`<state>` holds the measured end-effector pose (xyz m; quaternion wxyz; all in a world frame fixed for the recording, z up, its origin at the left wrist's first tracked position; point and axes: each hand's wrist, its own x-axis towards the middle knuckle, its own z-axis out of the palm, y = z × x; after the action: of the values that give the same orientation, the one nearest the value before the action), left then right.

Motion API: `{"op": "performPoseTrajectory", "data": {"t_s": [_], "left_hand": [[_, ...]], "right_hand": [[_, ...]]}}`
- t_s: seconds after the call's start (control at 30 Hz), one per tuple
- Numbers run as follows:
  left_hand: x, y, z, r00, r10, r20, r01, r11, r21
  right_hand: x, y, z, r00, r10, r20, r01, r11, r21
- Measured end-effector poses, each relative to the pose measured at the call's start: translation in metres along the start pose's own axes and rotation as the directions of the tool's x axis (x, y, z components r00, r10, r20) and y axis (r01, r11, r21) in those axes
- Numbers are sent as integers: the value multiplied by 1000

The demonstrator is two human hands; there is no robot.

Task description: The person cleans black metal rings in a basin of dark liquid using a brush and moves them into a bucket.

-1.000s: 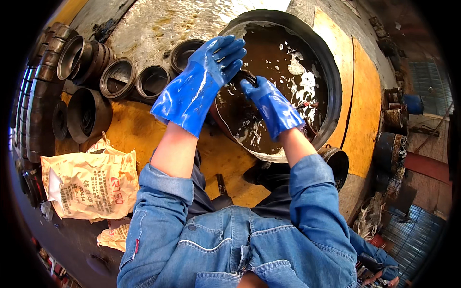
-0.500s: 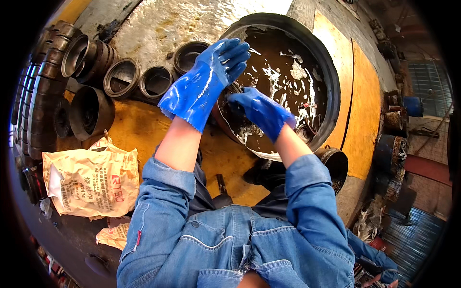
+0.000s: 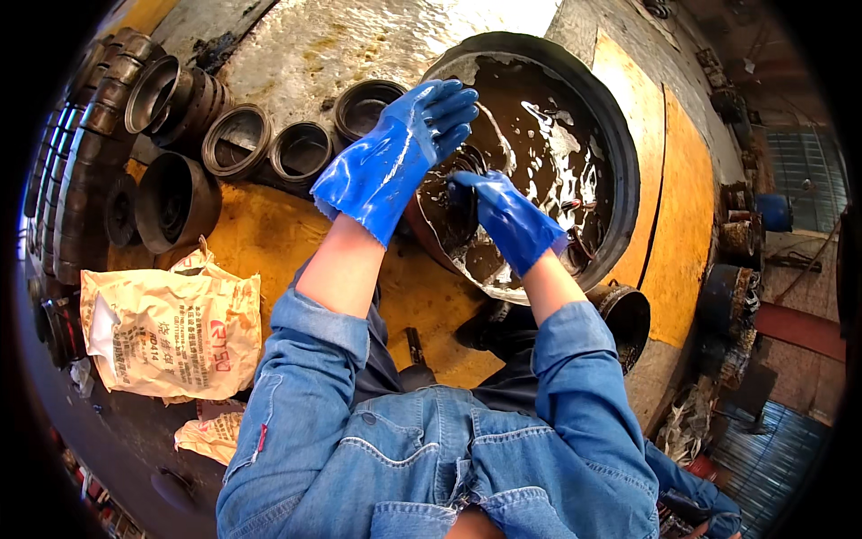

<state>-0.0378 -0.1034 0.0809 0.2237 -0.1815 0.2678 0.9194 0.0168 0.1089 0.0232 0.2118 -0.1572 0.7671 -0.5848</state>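
Both my hands wear long blue rubber gloves. My left hand [image 3: 429, 117] is at the left rim of a wide black tub [image 3: 624, 180], its fingers stretched out together and its palm turned toward the tub. Just under it, inside the tub, is a dark, wet, ribbed round part [image 3: 464, 211], half hidden by the gloves. My right hand [image 3: 505, 214] is over the tub, its fingers curled at the upper edge of that part. The fingertips are partly hidden. Dark brown liquid [image 3: 521, 99] with whitish foam fills the tub.
Left of the tub, dark metal rings [image 3: 301, 151] and a larger drum-shaped part [image 3: 177, 202] stand beside stacked metal cylinders [image 3: 99, 135]. A crumpled paper sack [image 3: 171, 332] lies at left. Another round can [image 3: 624, 323] is at the tub's lower right. Yellowish boards [image 3: 687, 225] cover the floor at right.
My right hand has moved slightly right and down, and more of the dark ribbed part shows. The left hand keeps its flat pose. The whole view has shifted slightly.
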Motion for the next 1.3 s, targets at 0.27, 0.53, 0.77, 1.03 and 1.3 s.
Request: {"op": "performPoseTrajectory", "data": {"t_s": [0.27, 0.53, 0.77, 1.03, 1.3], "left_hand": [[0, 7, -18, 1000, 0, 10, 0, 999, -46], [-5, 2, -7, 1000, -4, 20, 5, 1000, -26], [-9, 8, -15, 999, 33, -4, -34, 998, -46], [-5, 0, -19, 998, 56, 38, -54, 997, -54], [-15, -13, -8, 982, 111, 151, -105, 993, -49]], "right_hand": [[-39, -8, 17, 904, 425, 50, -426, 883, 197], [-2, 41, 5, 993, -116, -17, 114, 990, -86], [-35, -4, 19, 833, 546, 85, -551, 809, 205], [-4, -29, 29, 919, -388, 76, 333, 656, -677], [-52, 4, 16, 880, 474, 26, -466, 854, 229]]}}
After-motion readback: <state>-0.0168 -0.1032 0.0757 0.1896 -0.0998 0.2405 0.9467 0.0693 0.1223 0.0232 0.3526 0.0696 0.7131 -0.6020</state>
